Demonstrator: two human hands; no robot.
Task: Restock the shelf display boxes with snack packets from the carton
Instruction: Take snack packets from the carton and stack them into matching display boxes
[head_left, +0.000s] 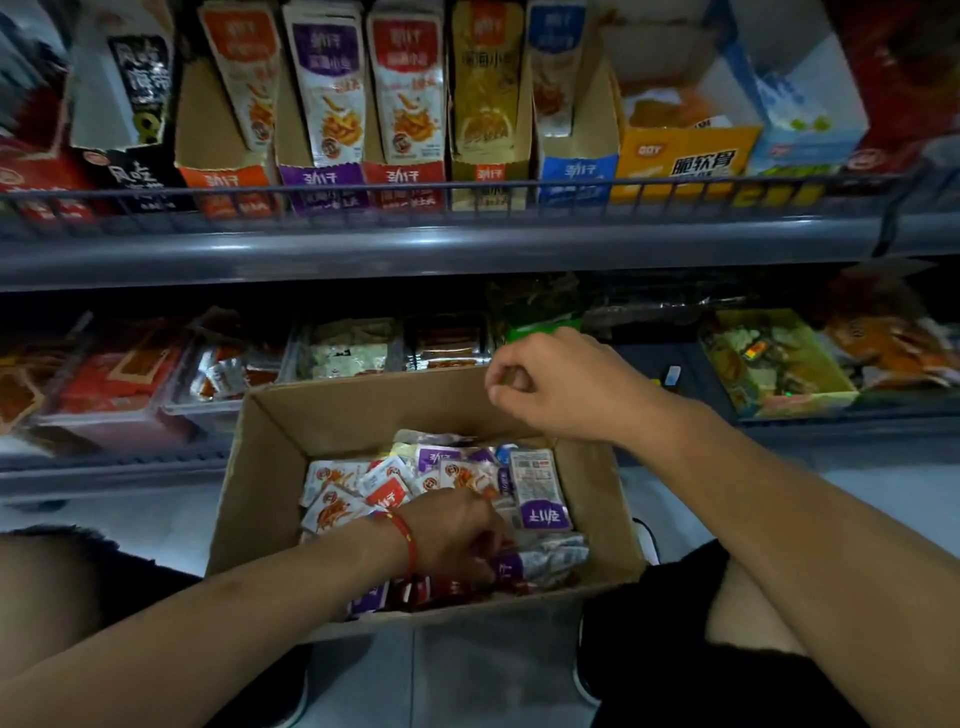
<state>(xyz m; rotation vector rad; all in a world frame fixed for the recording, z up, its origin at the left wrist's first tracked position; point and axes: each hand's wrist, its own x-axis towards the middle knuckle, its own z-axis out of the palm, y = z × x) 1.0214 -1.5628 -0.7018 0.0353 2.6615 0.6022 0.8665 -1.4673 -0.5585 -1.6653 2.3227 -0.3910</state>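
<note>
We look down into an open cardboard carton (260, 467) resting on the floor between the person's knees, in front of a grey shelf unit. Loose snack packets (395, 488) fill its bottom: white foil with orange, red and purple panels, heaped without order.

Left hand (457, 535): down inside the carton, near its front wall, a red cord bracelet (408, 540) at the wrist. Its fingers (488, 551) are curled into the heap; they seem to close on packets beside a purple-ended packet (540, 564), but we cannot tell exactly what they hold.

Right hand (556, 387): raised over the carton's far right corner, fingers (511, 382) drawn together in a loose fist. A strip of green wrapper (540, 328) shows just above the knuckles; whether it is held or lies on the lower shelf behind, we cannot tell.

Upper shelf (467, 249): a row of upright display boxes (322, 182) behind a wire rail, packets standing in them; orange, purple, red, gold, blue fronts. A yellow box (685, 156) sits to the right.

Lower shelf (104, 467): clear trays and boxes of other snacks, blurred and dim.
</note>
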